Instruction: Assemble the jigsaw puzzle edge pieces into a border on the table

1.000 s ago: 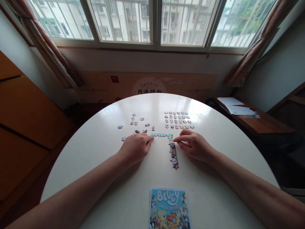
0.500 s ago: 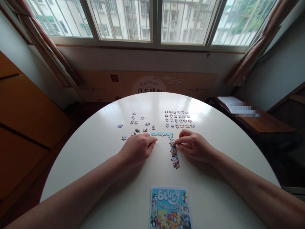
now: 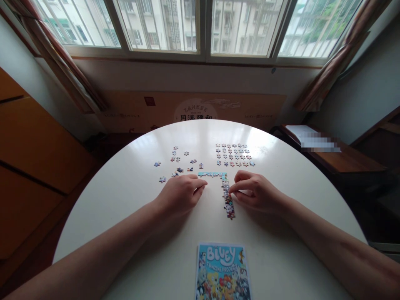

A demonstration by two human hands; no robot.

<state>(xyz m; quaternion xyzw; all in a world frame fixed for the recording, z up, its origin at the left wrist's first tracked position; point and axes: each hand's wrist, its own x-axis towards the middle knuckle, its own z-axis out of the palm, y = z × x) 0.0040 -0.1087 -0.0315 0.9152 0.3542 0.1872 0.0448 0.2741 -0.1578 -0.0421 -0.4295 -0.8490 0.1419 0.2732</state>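
Note:
Joined puzzle pieces form a corner: a light blue top strip (image 3: 211, 174) and a darker right strip (image 3: 229, 202) running down toward me. My right hand (image 3: 253, 189) is at the right strip, its fingertips touching the outer edge and its fingers bent together. My left hand (image 3: 181, 192) rests on the table below the top strip's left end, fingers pinched; whatever they may hold is too small to make out. Loose pieces (image 3: 193, 161) lie scattered beyond my left hand. Behind my right hand, more pieces (image 3: 231, 157) are laid out in rows.
The round white table (image 3: 156, 266) carries a Bluey picture card (image 3: 223, 273) near its front edge. At the right stands a wooden surface (image 3: 340, 160) with papers (image 3: 306, 135). A window and an orange printed panel (image 3: 125, 108) are behind the table.
My right fingertips have shifted slightly down along the right strip. The left hand has barely moved, and the whole view has shifted a little.

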